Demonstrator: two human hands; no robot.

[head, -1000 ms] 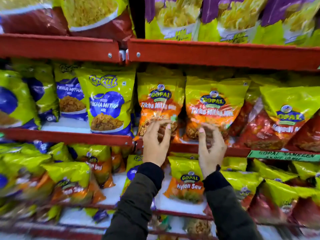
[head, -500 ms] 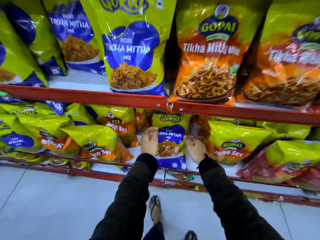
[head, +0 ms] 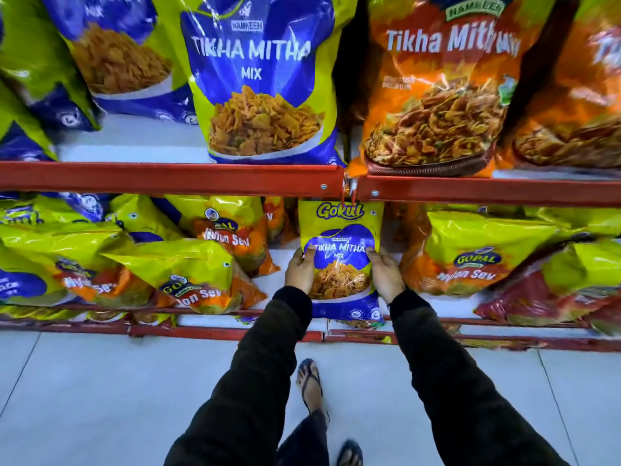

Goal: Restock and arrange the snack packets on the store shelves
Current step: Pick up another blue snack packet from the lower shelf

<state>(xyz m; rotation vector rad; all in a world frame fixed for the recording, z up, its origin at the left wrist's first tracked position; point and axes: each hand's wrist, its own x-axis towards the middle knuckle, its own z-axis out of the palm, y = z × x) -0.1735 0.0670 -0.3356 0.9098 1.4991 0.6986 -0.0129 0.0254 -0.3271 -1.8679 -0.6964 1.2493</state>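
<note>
A small yellow and blue Gokul Tikha Mitha Mix packet (head: 341, 243) stands upright on the lower shelf, just under the red shelf rail (head: 168, 179). My left hand (head: 300, 271) grips its left edge and my right hand (head: 385, 274) grips its right edge. Yellow and orange Nylon Sev packets lie to its left (head: 198, 280) and right (head: 470, 260). On the shelf above stand a large blue Tikha Mitha Mix packet (head: 262, 79) and a large orange Tikha Mitha packet (head: 437, 89).
More blue and yellow packets (head: 111, 58) fill the upper shelf at left. Red packets (head: 544, 297) lie at the lower right. A lower red shelf edge (head: 218, 331) runs above the pale tiled floor (head: 100, 398). My sandalled feet (head: 309, 381) stand below.
My view dropped from the middle shelf to the lower one. Both hands left the orange packets above, came down, and now grip the small Gokul packet by its sides.
</note>
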